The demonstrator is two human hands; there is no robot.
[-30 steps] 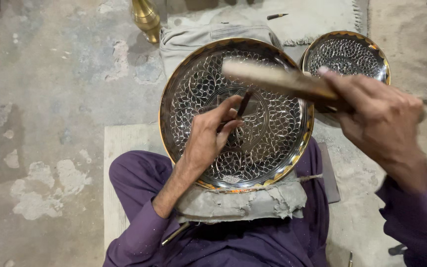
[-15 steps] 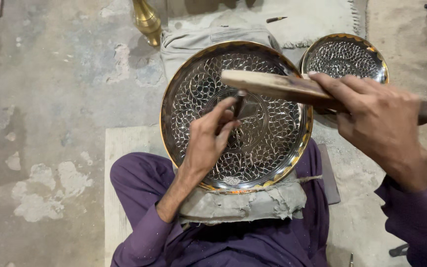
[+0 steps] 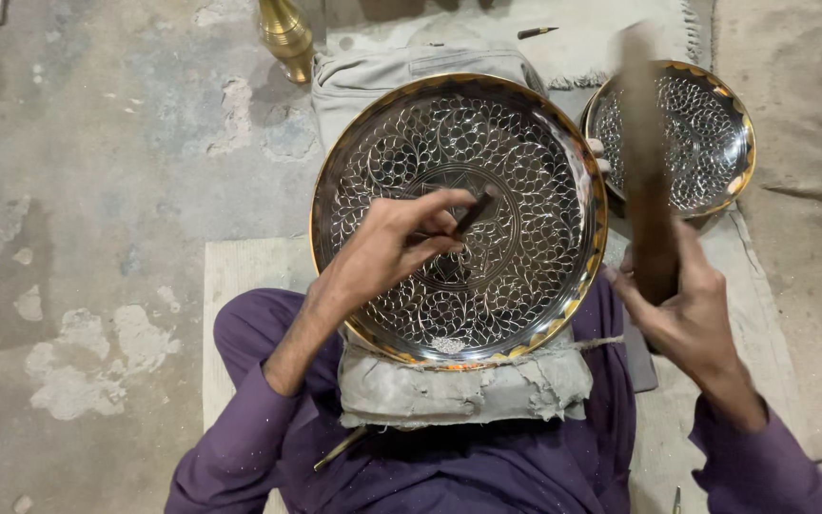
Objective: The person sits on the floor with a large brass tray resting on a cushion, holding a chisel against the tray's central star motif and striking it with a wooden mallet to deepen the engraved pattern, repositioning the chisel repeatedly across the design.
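Observation:
A large round engraved metal plate (image 3: 535, 143) with a brass-coloured rim rests on a grey padded block (image 3: 459, 390) in my lap. My left hand (image 3: 397, 243) pinches a thin dark chisel (image 3: 476, 211), its tip set on the plate near the centre. My right hand (image 3: 682, 309) grips a wooden mallet (image 3: 644, 162), raised upright and blurred, to the right of the plate.
A second, smaller engraved plate (image 3: 706, 133) lies at the back right on a cloth. A brass vase (image 3: 284, 33) stands on the concrete floor at the back. A folded grey cloth (image 3: 373, 71) lies behind the large plate. A small tool (image 3: 537, 32) rests on the mat.
The mallet has swung from lying across the plate up to a near-vertical position at the right. My left hand still holds the chisel on the plate, shifted slightly.

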